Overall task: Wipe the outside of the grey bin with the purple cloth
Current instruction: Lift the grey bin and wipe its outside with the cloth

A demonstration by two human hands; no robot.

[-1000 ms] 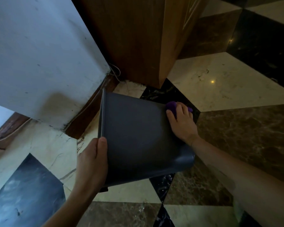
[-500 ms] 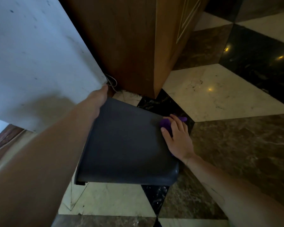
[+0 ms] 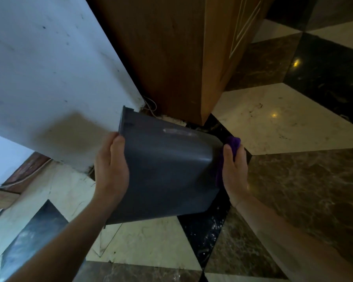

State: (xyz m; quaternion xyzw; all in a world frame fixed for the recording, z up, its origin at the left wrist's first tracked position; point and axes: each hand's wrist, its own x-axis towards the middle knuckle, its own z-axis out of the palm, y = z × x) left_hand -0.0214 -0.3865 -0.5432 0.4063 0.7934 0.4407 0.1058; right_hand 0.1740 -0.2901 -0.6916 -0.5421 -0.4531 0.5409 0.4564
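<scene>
The grey bin (image 3: 167, 165) is tipped on its side above the marble floor, its rim to the left and its base to the right. A pale smear marks its upper wall. My left hand (image 3: 110, 169) grips the bin near the rim, thumb on the outer wall. My right hand (image 3: 233, 169) presses the purple cloth (image 3: 233, 144) against the bin's base end. Most of the cloth is hidden between my palm and the bin; a fold sticks out above my fingers.
A white wall (image 3: 49, 78) stands at the left and a wooden cabinet (image 3: 171, 47) directly behind the bin. Thin cables (image 3: 151, 107) lie at the cabinet's foot. Patterned marble floor (image 3: 273, 119) spreads to the right and in front.
My left hand came back from the bin's far rim to grip the near side. The bin turned, and my right hand with the cloth slid from the side wall onto the base end.
</scene>
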